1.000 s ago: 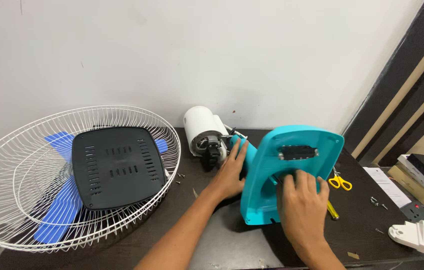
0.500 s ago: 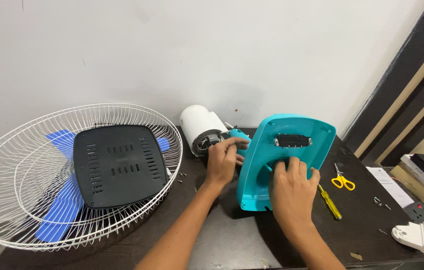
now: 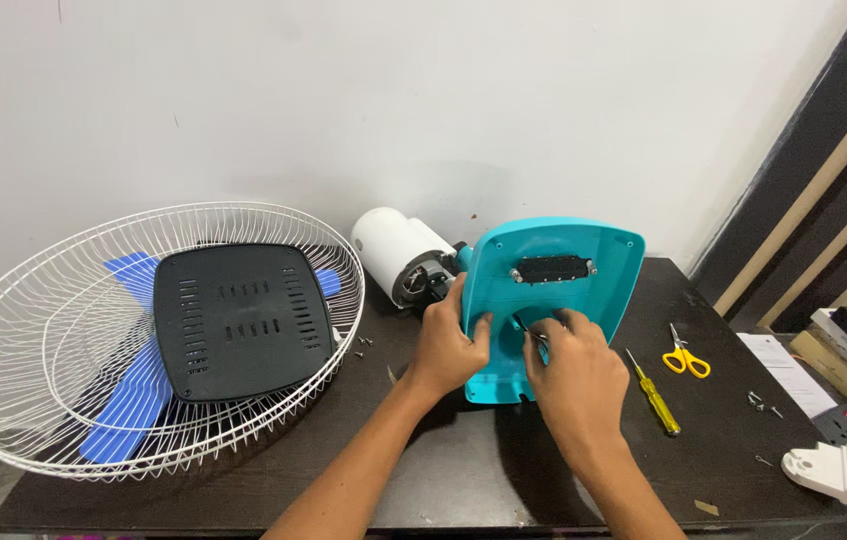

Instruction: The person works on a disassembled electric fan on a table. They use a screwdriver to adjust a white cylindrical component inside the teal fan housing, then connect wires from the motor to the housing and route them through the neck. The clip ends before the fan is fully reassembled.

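Head view: the left hand (image 3: 448,345) is clasping the edge of one teal fan base (image 3: 568,290), standing tilted upright on the bench (image 3: 463,470). The right hand (image 3: 573,375) is pinching a thin dark wire (image 3: 528,330) against it. One yellow screwdriver (image 3: 655,392) and one pair of yellow scissors (image 3: 684,354) are lying just right.

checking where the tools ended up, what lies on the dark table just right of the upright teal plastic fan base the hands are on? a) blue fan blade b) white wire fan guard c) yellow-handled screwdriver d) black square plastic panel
c: the yellow-handled screwdriver lies on the dark table just right of the upright teal plastic fan base, with yellow-handled scissors beyond it.
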